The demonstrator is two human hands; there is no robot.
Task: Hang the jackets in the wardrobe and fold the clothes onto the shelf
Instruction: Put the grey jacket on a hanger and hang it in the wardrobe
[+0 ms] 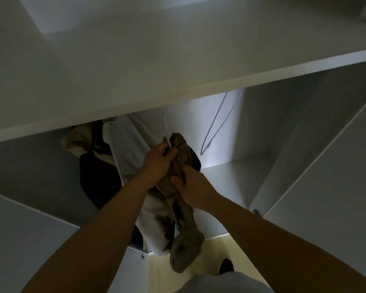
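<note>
We look into a white wardrobe (pixel 304 127) whose broad shelf (pixel 135 66) crosses the upper half of the view, its front edge running from low on the left to high on the right. Beneath that edge lies the hanging space, bounded by a side panel on the right and a lower floor board (pixel 230 178) that ends in a pale front edge just above the yellowish room floor (pixel 220 248).

On the left of this space hang a light grey garment (pixel 129 153), a dark one (pixel 97 172) beside it and a beige one (pixel 76 138) farther back; these fill the left part up to the shelf's underside. To their right the space is open down to the floor board, with only a thin wire hanger (pixel 218 123) dangling there, apart from the clothes.

In the middle, just in front of the grey garment, we hold an olive jacket (pixel 184 208); its bunched top sits below the shelf edge and its lower end droops past the wardrobe's front edge over the room floor.

Our left hand (pixel 159 163) has its fingers curled round the jacket's top together with a thin white piece, perhaps a hanger, though we cannot tell. Our right hand (pixel 192 187) pinches the cloth just below, fingers closed on a fold.

A dark shoe (pixel 226 265) shows on the room floor.
</note>
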